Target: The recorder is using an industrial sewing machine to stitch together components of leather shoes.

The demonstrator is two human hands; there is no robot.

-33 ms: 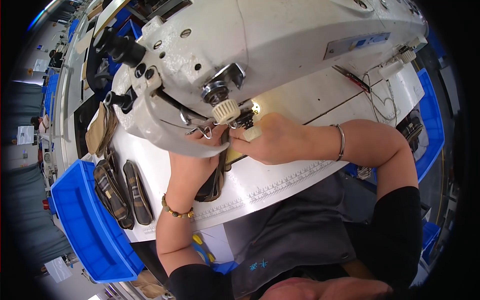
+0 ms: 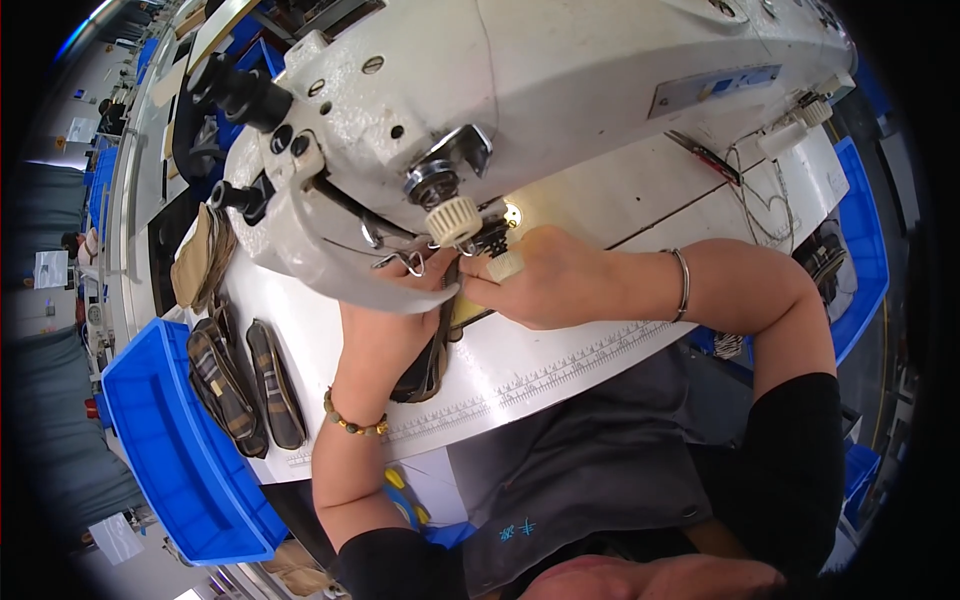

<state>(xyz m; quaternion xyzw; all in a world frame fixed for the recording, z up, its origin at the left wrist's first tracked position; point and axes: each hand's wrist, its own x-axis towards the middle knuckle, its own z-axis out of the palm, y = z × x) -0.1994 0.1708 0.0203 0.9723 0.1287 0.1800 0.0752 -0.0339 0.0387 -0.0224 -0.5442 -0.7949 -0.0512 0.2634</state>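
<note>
A large white sewing machine (image 2: 560,90) stands over the white table, its presser area lit and partly hidden by its curved white guard (image 2: 385,290). Below it lies a dark fabric piece (image 2: 425,372) with a brownish edge, running up toward the needle. My left hand (image 2: 392,335) is closed on the left side of this piece, its fingertips partly covered by the guard and metal thread guides. From the right, my right hand (image 2: 548,280) pinches the piece's upper end close to the needle, beside a small cream knob (image 2: 505,265). The needle itself is hidden.
Several plaid fabric pouches (image 2: 275,385) lie at the table's left, with tan fabric pieces (image 2: 203,258) behind them. A blue bin (image 2: 190,450) stands at the left edge, another blue bin (image 2: 872,240) at the right. Red-handled snips (image 2: 708,160) lie behind my right arm. A ruler strip (image 2: 540,380) follows the front edge.
</note>
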